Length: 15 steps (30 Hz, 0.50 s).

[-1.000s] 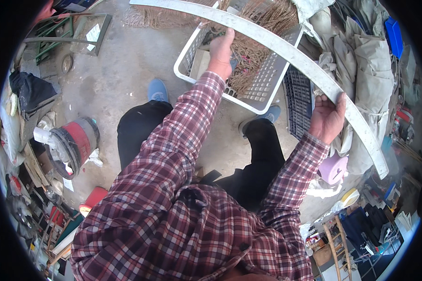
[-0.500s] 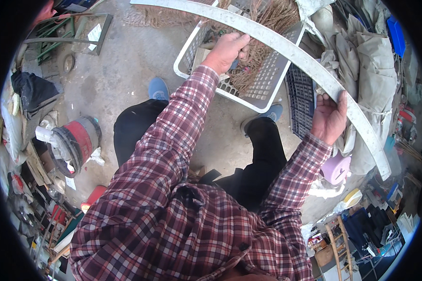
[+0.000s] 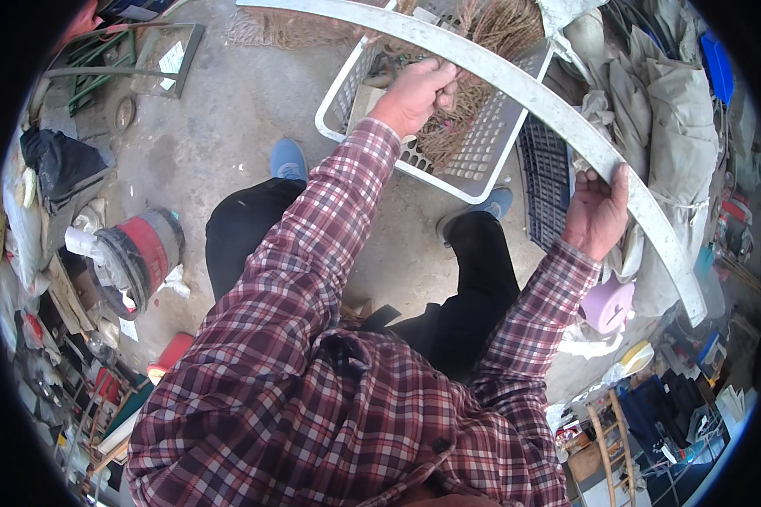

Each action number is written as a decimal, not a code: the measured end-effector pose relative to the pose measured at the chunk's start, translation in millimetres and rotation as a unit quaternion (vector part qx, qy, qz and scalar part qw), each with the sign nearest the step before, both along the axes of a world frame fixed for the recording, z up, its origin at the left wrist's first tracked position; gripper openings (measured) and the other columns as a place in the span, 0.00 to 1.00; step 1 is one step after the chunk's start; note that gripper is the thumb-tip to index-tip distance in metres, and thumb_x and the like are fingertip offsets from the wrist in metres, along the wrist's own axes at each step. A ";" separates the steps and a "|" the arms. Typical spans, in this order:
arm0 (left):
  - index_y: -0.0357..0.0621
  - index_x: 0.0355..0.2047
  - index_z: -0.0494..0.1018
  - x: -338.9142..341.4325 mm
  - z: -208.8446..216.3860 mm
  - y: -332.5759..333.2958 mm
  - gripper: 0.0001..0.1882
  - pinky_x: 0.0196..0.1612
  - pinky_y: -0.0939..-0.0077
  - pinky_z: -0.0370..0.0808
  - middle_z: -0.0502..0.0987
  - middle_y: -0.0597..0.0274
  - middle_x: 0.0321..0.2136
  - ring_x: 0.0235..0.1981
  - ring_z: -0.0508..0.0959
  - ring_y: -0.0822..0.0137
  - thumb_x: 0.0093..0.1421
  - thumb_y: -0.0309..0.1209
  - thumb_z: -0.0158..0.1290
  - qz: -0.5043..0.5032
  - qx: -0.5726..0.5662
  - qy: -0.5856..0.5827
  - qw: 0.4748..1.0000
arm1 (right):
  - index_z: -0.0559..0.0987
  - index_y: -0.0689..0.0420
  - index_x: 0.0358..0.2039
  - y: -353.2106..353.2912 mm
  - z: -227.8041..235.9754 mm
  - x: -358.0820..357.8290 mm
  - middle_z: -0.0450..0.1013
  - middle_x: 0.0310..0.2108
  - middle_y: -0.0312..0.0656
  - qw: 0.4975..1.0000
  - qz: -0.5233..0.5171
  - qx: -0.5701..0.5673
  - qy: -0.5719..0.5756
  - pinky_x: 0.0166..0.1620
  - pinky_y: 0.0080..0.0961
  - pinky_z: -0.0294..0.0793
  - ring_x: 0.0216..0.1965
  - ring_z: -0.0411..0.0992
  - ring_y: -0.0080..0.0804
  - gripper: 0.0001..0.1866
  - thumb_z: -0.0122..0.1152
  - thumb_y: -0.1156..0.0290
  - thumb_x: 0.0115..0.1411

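Note:
A long pale grey-white strip (image 3: 524,89) spans the view from top left to the right, above the basket; it looks bowed. My right hand (image 3: 596,215) grips its near edge toward the right end, thumb at the edge and fingers curled. My left hand (image 3: 418,93) is closed, thumb against the fingers, just at the near edge of the strip's middle; what it pinches is not clear. Beneath is a white perforated plastic basket (image 3: 461,193), partly covered by the strip, with brown rope-like bundles (image 3: 452,131) in it.
Grey-beige cloth bundles (image 3: 681,135) stand right of a dark slatted crate (image 3: 545,182). A pink roll (image 3: 607,306) lies close by. To the left are a red-and-black bucket (image 3: 148,253), a black bag (image 3: 63,165) and a framed pane (image 3: 173,63). My blue shoes are beside the basket.
My left hand has turned slightly and its fingers are more curled together. The strip and my right hand have barely shifted.

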<state>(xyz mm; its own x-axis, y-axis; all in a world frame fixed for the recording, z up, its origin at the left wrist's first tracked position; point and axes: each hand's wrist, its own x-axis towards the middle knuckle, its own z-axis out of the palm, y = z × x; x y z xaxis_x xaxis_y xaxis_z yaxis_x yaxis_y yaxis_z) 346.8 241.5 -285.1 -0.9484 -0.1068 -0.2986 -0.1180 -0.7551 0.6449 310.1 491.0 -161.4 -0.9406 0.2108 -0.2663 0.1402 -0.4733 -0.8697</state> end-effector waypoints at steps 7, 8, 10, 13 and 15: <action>0.35 0.39 0.70 -2.8 -9.0 -6.8 0.11 0.28 0.82 0.65 0.69 0.65 0.28 0.25 0.67 0.75 0.65 0.33 0.49 0.008 -0.030 -0.038 0.999 | 0.76 0.59 0.38 3.3 2.0 0.7 0.76 0.33 0.40 1.000 0.015 -0.017 -0.012 0.37 0.30 0.69 0.31 0.70 0.30 0.08 0.63 0.71 0.59; 0.33 0.41 0.69 -3.0 -9.4 -7.3 0.13 0.31 0.82 0.67 0.70 0.63 0.31 0.28 0.69 0.74 0.64 0.32 0.51 0.016 -0.034 -0.060 0.998 | 0.77 0.59 0.38 3.8 2.3 0.9 0.76 0.33 0.40 1.000 0.010 -0.019 -0.019 0.38 0.30 0.70 0.31 0.70 0.30 0.08 0.63 0.71 0.59; 0.31 0.46 0.67 -2.8 -8.8 -9.0 0.18 0.38 0.79 0.70 0.72 0.57 0.38 0.36 0.73 0.69 0.61 0.31 0.55 0.051 -0.077 -0.047 0.995 | 0.77 0.59 0.38 5.0 3.4 0.8 0.76 0.34 0.40 0.999 0.025 -0.029 -0.017 0.38 0.30 0.70 0.31 0.70 0.30 0.08 0.63 0.71 0.59; 0.27 0.53 0.63 -2.3 -3.9 -15.3 0.28 0.52 0.73 0.68 0.71 0.50 0.48 0.48 0.73 0.63 0.56 0.29 0.60 0.063 -0.090 -0.038 0.993 | 0.77 0.60 0.38 4.7 5.2 0.0 0.77 0.34 0.40 0.999 0.031 -0.023 -0.008 0.38 0.30 0.70 0.33 0.71 0.31 0.08 0.62 0.72 0.60; 0.26 0.55 0.62 0.0 1.7 -19.7 0.32 0.57 0.70 0.66 0.70 0.48 0.52 0.52 0.72 0.61 0.54 0.28 0.62 0.067 -0.084 -0.043 0.993 | 0.77 0.60 0.38 2.5 7.3 -0.2 0.77 0.35 0.41 0.999 0.032 -0.021 0.013 0.38 0.29 0.70 0.35 0.72 0.31 0.08 0.62 0.73 0.60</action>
